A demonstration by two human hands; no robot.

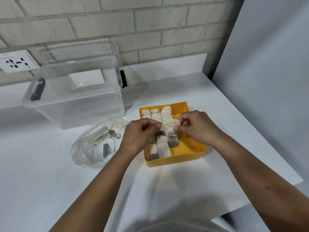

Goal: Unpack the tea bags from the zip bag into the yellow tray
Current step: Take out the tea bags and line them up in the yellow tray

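The yellow tray [192, 156] is a shallow, square-cornered box of smooth matte plastic that sits on a white table [50, 181]. Inside it, tea bags [156, 117] stand on edge in tight rows along its left half. They are soft, off-white paper pouches with crimped tops, and dark leaf shows through the lower ends of some. Both hands meet above the tray's middle. The right hand [199, 126] pinches one tea bag [170, 131] between thumb and forefinger at its upper right corner. The left hand [138, 134], its fingers curled, nips the same bag at its left edge. The bag hangs lengthwise over the rows, its dark end toward the tray's near side. Just left of the tray lies the zip bag [87, 148], a thin, crinkled clear film slumped open with more flat tea bags heaped loosely inside. Behind it stands a clear, rigid plastic box [73, 101] with rounded corners. Its lid [80, 49] leans on a rough, pale brick wall [150, 22].
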